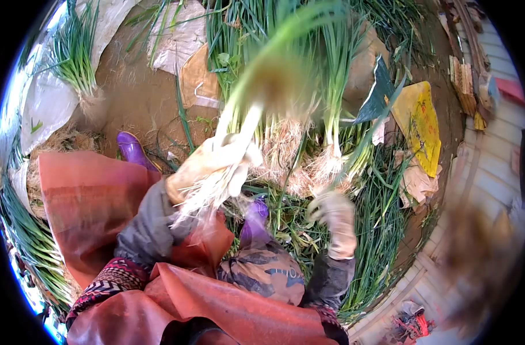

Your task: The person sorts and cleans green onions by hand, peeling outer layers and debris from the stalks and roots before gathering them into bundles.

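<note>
Gloved in pale, soiled fabric, my left hand [208, 164] is closed round a few green onions [248, 126]; their white roots hang toward my lap and their green tops point up and away. My right hand [334, 221], in a similar glove, is blurred by motion above loose green leaves [374, 230]; its fingers are curled, and I cannot make out whether anything is in them. Just beyond my hands lie bunches of green onions [334, 109] with tangled roots toward me.
Another onion bunch [75, 54] lies on pale sheeting at the upper left. A yellow printed bag [418, 126] is at the right. Purple boots [133, 148] show beside a red apron [96, 201]. More onions are piled at the left edge.
</note>
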Demonstrator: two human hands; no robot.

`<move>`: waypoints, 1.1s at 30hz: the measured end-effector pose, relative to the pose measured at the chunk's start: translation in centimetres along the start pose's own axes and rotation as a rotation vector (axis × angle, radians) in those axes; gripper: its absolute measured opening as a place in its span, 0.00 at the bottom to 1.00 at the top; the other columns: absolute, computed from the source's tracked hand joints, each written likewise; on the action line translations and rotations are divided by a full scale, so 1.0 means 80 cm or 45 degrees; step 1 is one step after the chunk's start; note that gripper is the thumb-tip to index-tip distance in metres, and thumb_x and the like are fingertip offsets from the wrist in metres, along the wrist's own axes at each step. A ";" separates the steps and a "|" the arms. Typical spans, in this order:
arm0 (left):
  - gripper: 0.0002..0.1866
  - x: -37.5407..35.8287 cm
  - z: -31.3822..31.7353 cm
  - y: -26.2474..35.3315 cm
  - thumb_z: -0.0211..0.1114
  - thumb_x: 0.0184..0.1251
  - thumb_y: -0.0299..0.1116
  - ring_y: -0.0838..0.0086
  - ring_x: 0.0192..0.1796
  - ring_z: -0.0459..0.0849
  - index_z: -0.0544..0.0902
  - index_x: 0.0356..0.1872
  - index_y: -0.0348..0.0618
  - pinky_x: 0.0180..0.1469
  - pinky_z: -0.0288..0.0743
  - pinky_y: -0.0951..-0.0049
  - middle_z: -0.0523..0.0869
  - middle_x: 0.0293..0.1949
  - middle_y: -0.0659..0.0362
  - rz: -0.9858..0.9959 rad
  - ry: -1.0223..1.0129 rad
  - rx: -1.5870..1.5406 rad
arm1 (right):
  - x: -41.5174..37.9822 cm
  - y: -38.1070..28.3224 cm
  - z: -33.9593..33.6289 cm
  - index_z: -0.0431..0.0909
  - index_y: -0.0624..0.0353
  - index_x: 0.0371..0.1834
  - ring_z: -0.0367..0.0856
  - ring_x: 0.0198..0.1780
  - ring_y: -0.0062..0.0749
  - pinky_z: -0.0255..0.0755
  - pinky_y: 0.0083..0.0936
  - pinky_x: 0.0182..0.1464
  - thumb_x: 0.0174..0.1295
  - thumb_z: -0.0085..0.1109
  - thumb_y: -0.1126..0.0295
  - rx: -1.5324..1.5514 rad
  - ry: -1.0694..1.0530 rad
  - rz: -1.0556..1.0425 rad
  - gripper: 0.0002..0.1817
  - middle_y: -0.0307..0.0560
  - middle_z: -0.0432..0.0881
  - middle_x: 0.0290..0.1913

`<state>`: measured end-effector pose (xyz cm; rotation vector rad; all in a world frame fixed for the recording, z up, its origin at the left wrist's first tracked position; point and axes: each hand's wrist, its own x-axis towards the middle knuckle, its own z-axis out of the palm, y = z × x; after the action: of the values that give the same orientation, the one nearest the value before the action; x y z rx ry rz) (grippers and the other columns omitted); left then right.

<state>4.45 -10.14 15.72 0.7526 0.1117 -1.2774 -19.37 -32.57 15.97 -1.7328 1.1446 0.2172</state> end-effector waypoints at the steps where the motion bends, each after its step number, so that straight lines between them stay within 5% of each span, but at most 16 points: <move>1: 0.12 -0.005 -0.009 0.009 0.60 0.69 0.35 0.75 0.20 0.80 0.78 0.40 0.35 0.22 0.77 0.77 0.83 0.25 0.56 -0.114 -0.172 -0.122 | 0.008 0.029 0.004 0.78 0.58 0.45 0.79 0.29 0.27 0.74 0.20 0.29 0.66 0.56 0.55 -0.663 -0.127 0.026 0.17 0.47 0.80 0.33; 2: 0.10 0.008 -0.022 -0.017 0.58 0.69 0.34 0.64 0.35 0.86 0.77 0.32 0.38 0.37 0.83 0.65 0.85 0.38 0.49 -0.033 -0.289 -0.414 | 0.014 0.046 0.016 0.78 0.57 0.44 0.78 0.29 0.26 0.73 0.20 0.29 0.65 0.57 0.56 -1.158 -0.135 -0.121 0.16 0.46 0.80 0.33; 5: 0.18 0.029 -0.033 -0.024 0.52 0.72 0.36 0.60 0.43 0.84 0.68 0.19 0.46 0.42 0.82 0.61 0.83 0.45 0.47 -0.302 -0.177 0.061 | 0.090 -0.006 0.085 0.78 0.53 0.43 0.76 0.28 0.24 0.71 0.19 0.27 0.65 0.58 0.59 -1.559 0.494 -1.183 0.11 0.43 0.78 0.32; 6: 0.16 0.044 -0.049 -0.042 0.51 0.73 0.38 0.62 0.45 0.84 0.75 0.26 0.41 0.43 0.82 0.63 0.83 0.46 0.47 -0.377 -0.141 -0.040 | 0.137 -0.034 0.106 0.78 0.51 0.42 0.75 0.28 0.23 0.71 0.18 0.27 0.65 0.59 0.60 -1.609 0.683 -1.334 0.09 0.42 0.77 0.32; 8: 0.16 0.072 -0.063 -0.060 0.50 0.75 0.40 0.64 0.46 0.83 0.79 0.41 0.36 0.43 0.82 0.65 0.82 0.44 0.49 -0.109 -0.027 0.082 | 0.244 -0.051 0.149 0.79 0.52 0.38 0.77 0.29 0.30 0.74 0.28 0.32 0.64 0.56 0.52 -0.983 0.712 -0.984 0.15 0.44 0.79 0.32; 9: 0.17 0.083 -0.071 -0.053 0.48 0.77 0.40 0.66 0.47 0.83 0.77 0.53 0.37 0.43 0.82 0.66 0.82 0.42 0.52 0.083 -0.015 0.647 | 0.289 -0.022 0.167 0.79 0.52 0.36 0.77 0.29 0.32 0.74 0.30 0.34 0.63 0.57 0.53 -0.929 0.862 -1.261 0.15 0.43 0.79 0.31; 12: 0.18 0.114 -0.062 -0.048 0.49 0.77 0.38 0.65 0.45 0.84 0.73 0.60 0.39 0.47 0.83 0.64 0.84 0.44 0.53 -0.096 0.132 0.042 | 0.273 -0.083 0.181 0.77 0.53 0.25 0.74 0.26 0.33 0.69 0.30 0.33 0.65 0.55 0.60 -0.758 0.377 -0.840 0.13 0.40 0.76 0.24; 14: 0.21 0.136 -0.075 -0.075 0.52 0.76 0.39 0.65 0.45 0.86 0.72 0.63 0.39 0.48 0.83 0.63 0.84 0.47 0.52 -0.158 0.095 -0.401 | 0.208 -0.108 0.176 0.74 0.52 0.23 0.70 0.23 0.31 0.67 0.27 0.32 0.67 0.54 0.60 -0.062 0.032 -0.612 0.15 0.38 0.74 0.23; 18: 0.17 0.118 -0.059 -0.071 0.57 0.73 0.33 0.69 0.42 0.85 0.75 0.59 0.38 0.48 0.82 0.69 0.84 0.46 0.56 -0.148 -0.119 -0.514 | 0.234 -0.139 0.188 0.74 0.56 0.31 0.72 0.27 0.32 0.70 0.29 0.35 0.67 0.54 0.55 -0.362 0.584 -0.670 0.16 0.41 0.75 0.26; 19: 0.17 0.119 -0.063 -0.073 0.57 0.73 0.33 0.69 0.42 0.85 0.75 0.59 0.38 0.48 0.82 0.69 0.84 0.46 0.56 -0.151 -0.114 -0.518 | 0.293 -0.115 0.200 0.73 0.56 0.36 0.74 0.33 0.34 0.70 0.35 0.39 0.65 0.56 0.51 -0.473 0.293 -0.467 0.18 0.45 0.76 0.32; 21: 0.13 0.130 -0.079 -0.075 0.58 0.73 0.34 0.70 0.40 0.85 0.77 0.52 0.38 0.46 0.81 0.71 0.84 0.42 0.58 -0.197 0.132 -0.338 | 0.294 -0.106 0.214 0.72 0.56 0.32 0.73 0.32 0.35 0.70 0.35 0.37 0.67 0.53 0.51 0.225 0.272 -0.544 0.18 0.45 0.73 0.28; 24: 0.10 0.138 -0.085 -0.078 0.60 0.72 0.34 0.71 0.37 0.84 0.79 0.47 0.40 0.43 0.81 0.71 0.84 0.38 0.59 -0.196 0.229 -0.566 | 0.256 -0.141 0.198 0.72 0.54 0.28 0.70 0.24 0.33 0.67 0.32 0.29 0.70 0.47 0.52 0.036 0.087 -0.617 0.19 0.42 0.70 0.22; 27: 0.09 0.121 -0.090 -0.075 0.62 0.69 0.32 0.73 0.32 0.83 0.80 0.45 0.39 0.36 0.80 0.75 0.84 0.34 0.60 -0.131 0.182 -0.288 | 0.246 -0.101 0.227 0.76 0.53 0.31 0.69 0.22 0.29 0.67 0.27 0.25 0.70 0.52 0.58 -0.356 0.796 -1.319 0.13 0.42 0.73 0.24; 29: 0.10 0.112 -0.083 -0.074 0.62 0.69 0.31 0.74 0.32 0.83 0.80 0.46 0.38 0.35 0.79 0.76 0.84 0.34 0.59 -0.144 0.137 -0.365 | 0.242 -0.084 0.219 0.80 0.54 0.39 0.73 0.25 0.25 0.71 0.22 0.25 0.67 0.56 0.66 -0.629 0.826 -1.455 0.06 0.42 0.77 0.26; 31: 0.11 0.108 -0.060 -0.060 0.60 0.70 0.32 0.75 0.32 0.84 0.80 0.49 0.36 0.34 0.79 0.78 0.85 0.36 0.58 0.002 0.367 -0.309 | 0.173 -0.104 0.191 0.82 0.57 0.48 0.78 0.28 0.19 0.76 0.13 0.27 0.64 0.59 0.74 -0.058 0.357 -1.422 0.10 0.40 0.80 0.29; 33: 0.12 0.101 -0.077 -0.057 0.60 0.71 0.32 0.75 0.33 0.85 0.80 0.49 0.36 0.35 0.80 0.78 0.85 0.37 0.57 -0.034 0.249 -0.233 | 0.115 -0.107 0.164 0.81 0.59 0.51 0.80 0.32 0.21 0.80 0.21 0.33 0.69 0.54 0.66 0.684 0.150 -0.838 0.13 0.42 0.81 0.33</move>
<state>4.98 -13.67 5.17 0.7179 0.3934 -1.1979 -3.28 -27.02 9.57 -1.5422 0.5783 -0.5534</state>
